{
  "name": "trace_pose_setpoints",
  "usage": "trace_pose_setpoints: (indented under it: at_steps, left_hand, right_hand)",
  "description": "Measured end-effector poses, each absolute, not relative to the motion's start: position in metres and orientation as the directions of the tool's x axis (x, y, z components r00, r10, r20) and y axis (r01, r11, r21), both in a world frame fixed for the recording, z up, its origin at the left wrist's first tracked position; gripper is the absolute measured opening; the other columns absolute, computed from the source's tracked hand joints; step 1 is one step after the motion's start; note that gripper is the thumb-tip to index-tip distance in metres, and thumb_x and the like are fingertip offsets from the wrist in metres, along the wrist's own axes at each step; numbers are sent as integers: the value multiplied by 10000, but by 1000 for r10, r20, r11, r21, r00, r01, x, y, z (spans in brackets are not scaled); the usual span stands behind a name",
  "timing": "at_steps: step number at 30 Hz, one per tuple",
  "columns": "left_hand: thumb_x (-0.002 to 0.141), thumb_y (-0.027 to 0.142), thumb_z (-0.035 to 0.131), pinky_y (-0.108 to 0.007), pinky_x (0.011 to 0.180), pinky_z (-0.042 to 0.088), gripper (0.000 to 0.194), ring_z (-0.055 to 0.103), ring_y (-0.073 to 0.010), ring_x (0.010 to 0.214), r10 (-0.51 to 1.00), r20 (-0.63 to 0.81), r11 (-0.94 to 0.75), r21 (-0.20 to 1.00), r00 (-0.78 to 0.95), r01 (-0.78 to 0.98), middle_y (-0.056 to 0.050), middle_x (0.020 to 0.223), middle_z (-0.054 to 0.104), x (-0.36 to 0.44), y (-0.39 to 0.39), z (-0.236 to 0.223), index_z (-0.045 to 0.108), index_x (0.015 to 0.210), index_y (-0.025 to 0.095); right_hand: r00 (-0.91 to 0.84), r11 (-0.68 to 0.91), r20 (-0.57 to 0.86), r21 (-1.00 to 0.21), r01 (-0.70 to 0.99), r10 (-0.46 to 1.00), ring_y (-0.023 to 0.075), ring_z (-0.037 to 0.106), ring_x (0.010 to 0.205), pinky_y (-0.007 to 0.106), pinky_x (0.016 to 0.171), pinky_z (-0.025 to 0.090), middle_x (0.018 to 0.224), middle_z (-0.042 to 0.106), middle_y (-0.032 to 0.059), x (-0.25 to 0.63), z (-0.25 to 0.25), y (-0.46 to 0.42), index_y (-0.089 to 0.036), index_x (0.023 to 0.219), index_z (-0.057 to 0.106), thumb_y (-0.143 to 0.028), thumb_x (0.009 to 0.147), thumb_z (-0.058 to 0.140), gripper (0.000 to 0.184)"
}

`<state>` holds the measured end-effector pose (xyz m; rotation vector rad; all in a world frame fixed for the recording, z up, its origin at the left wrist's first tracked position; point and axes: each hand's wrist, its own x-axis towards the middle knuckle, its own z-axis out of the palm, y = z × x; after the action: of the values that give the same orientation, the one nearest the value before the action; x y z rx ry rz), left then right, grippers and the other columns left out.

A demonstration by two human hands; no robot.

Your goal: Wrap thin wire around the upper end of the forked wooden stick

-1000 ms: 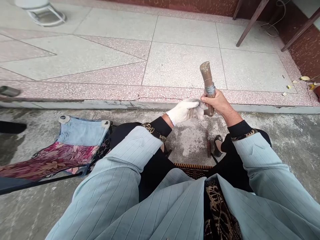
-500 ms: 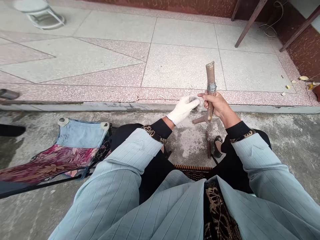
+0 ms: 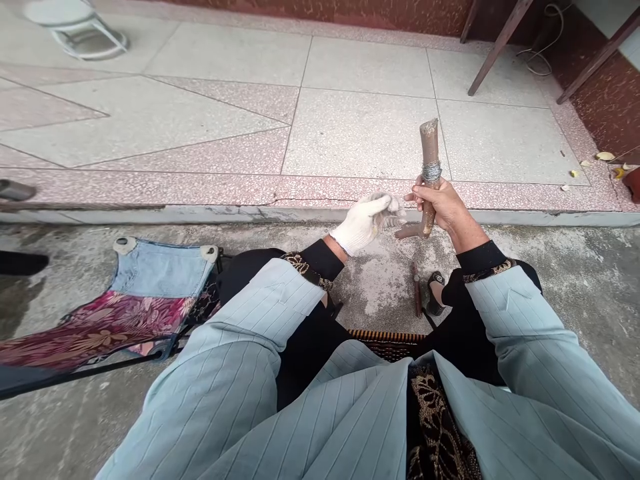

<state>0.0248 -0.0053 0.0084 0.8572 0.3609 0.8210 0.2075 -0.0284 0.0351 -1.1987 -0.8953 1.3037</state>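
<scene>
My bare right hand (image 3: 447, 208) is closed around a forked wooden stick (image 3: 429, 143), just below a coil of thin grey wire (image 3: 431, 172) wound round it. The thick cut end of the stick points away from me, and a short side branch (image 3: 410, 231) sticks out to the left at the bottom. Close by on the left, my left hand (image 3: 364, 221) wears a white knit glove. Its fingers are curled in towards the thumb, with the fingertips a little blurred. Whatever it pinches is too small to make out. A small gap separates the two hands.
A dark red stick-like tool (image 3: 417, 290) lies on the concrete between my feet. To my left stands a folding chair (image 3: 160, 267) with denim and floral fabric. A raised tiled step (image 3: 225, 190) runs across in front, with a white stool (image 3: 87, 33) on it.
The stick and my right hand have shifted slightly right, and the stick has tilted a little. My gloved left hand has turned slightly, its fingers reaching a bit further right.
</scene>
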Motion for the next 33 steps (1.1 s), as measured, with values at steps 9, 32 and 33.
trace_pose_setpoints:
  at_steps: [9, 32, 33]
  left_hand:
    - [637, 99, 771, -292, 750, 546, 297, 643, -116, 761, 821, -6, 336, 815, 572, -473, 24, 770, 584, 22, -4, 17, 514, 772, 159]
    - [721, 231, 736, -190, 426, 305, 353, 425, -23, 471, 783, -15, 121, 984, 622, -128, -26, 879, 654, 9, 7, 22, 619, 1047, 162]
    - [726, 225, 730, -192, 443, 323, 358, 439, -29, 487, 792, 0, 85, 990, 610, -111, -29, 887, 657, 8, 7, 22, 627, 1063, 162]
  right_hand:
    - [74, -212, -245, -928, -306, 967, 115, 592, 561, 200, 447, 417, 548, 478, -79, 207, 38, -33, -202, 835, 531, -335, 557, 895, 477]
    - [-2, -243, -254, -925, -293, 967, 82, 565, 618, 190, 516, 478, 757, 613, -19, 209, 43, -38, -175, 872, 563, -154, 608, 794, 351]
    - [0, -248, -260, -923, -295, 966, 81, 568, 616, 189, 516, 482, 764, 623, -14, 209, 43, -38, -172, 875, 566, -149, 609, 789, 348]
